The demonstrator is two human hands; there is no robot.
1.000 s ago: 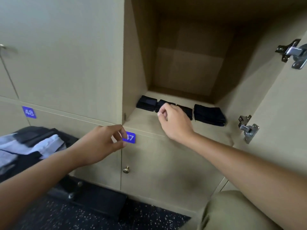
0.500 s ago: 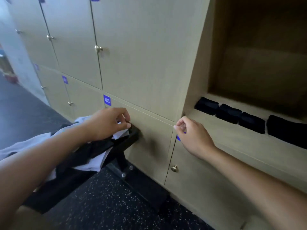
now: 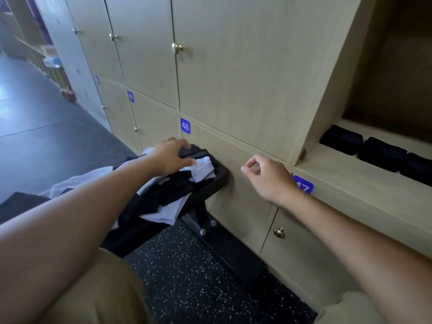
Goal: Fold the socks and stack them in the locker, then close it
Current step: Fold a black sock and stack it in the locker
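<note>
1. The open locker (image 3: pixel 364 176) at 3 o'clock holds a row of folded black socks (image 3: pixel 381 154).
2. The left hand (image 3: pixel 171 156) rests, fingers straight, on loose socks (image 3: pixel 187 181) atop the black surface (image 3: pixel 217 176).
3. The right hand (image 3: pixel 268 175) hangs empty, loosely curled.

Both my arms (image 3: pixel 77 220) are bare, no sleeves showing, and I'm wearing khaki-olive trousers (image 3: pixel 98 291).

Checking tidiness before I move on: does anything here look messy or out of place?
Nothing looks damaged. The loose black and white socks lie in an untidy heap on the black bench, under the left hand. The folded black socks sit in a neat row in the open beige locker.
</note>
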